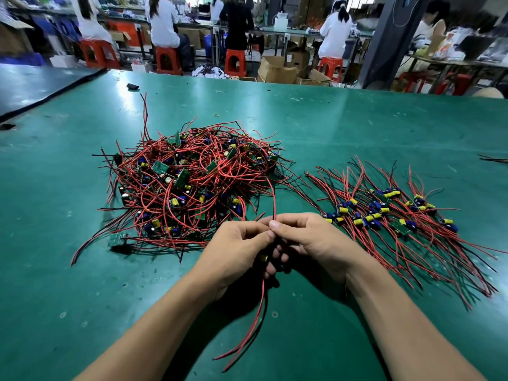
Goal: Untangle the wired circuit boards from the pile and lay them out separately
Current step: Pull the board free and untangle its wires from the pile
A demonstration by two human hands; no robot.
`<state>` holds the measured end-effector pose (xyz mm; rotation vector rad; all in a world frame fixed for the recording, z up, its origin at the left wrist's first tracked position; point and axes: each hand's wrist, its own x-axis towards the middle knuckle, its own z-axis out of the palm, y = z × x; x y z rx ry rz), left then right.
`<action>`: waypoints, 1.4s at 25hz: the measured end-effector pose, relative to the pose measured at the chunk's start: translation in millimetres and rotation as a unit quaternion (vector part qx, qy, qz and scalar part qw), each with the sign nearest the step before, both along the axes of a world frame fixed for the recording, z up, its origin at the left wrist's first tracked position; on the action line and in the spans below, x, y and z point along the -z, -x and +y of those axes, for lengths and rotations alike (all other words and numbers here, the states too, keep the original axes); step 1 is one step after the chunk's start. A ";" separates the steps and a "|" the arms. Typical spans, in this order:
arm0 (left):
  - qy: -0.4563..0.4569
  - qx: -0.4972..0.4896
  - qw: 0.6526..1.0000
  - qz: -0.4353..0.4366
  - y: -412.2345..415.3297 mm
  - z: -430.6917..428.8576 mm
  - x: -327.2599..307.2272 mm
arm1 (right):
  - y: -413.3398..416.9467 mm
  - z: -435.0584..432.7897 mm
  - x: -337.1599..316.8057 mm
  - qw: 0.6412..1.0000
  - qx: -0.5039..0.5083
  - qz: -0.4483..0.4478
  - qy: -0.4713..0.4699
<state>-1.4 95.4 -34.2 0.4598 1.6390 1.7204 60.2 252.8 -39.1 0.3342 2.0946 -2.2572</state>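
Observation:
A tangled pile [189, 182] of small green circuit boards with red and black wires lies on the green table [357, 119], left of centre. To the right, several separated boards [384, 213] lie in a row with their wires fanned out. My left hand [236, 251] and my right hand [310, 240] meet in front of the pile and together hold one wired board [264, 258], mostly hidden between the fingers. Its red and black wires [255, 320] hang down toward me. A red wire [273, 199] runs up from my fingertips into the pile.
A small black object [132, 86] lies at the far left of the table, and a rubber band [216, 115] behind the pile. More wire ends [493, 159] show at the right edge. Beyond the table, people sit on red stools among cardboard boxes.

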 end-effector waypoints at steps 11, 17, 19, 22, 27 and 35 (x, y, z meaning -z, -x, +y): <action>0.016 0.019 1.000 0.019 5.2 -2.9 -1.5 | 3.8 -6.8 3.8 0.997 0.078 0.011 -0.017; 0.102 0.054 0.979 0.167 3.2 -2.4 -3.5 | 5.9 2.6 4.4 0.979 0.172 0.031 -0.102; 0.105 0.054 0.978 0.173 3.9 -2.2 -3.9 | 8.2 3.8 6.3 0.970 0.200 0.042 -0.130; 0.099 0.056 0.982 0.153 4.6 -1.7 -4.7 | 15.6 3.8 9.3 0.953 0.247 0.050 -0.170; 0.094 0.061 0.986 0.121 5.7 0.9 -4.1 | 22.3 0.3 8.9 0.950 0.280 0.044 -0.130; 0.082 0.078 0.987 0.116 7.6 1.7 -3.6 | 26.6 -1.6 -7.4 0.949 0.248 0.057 0.183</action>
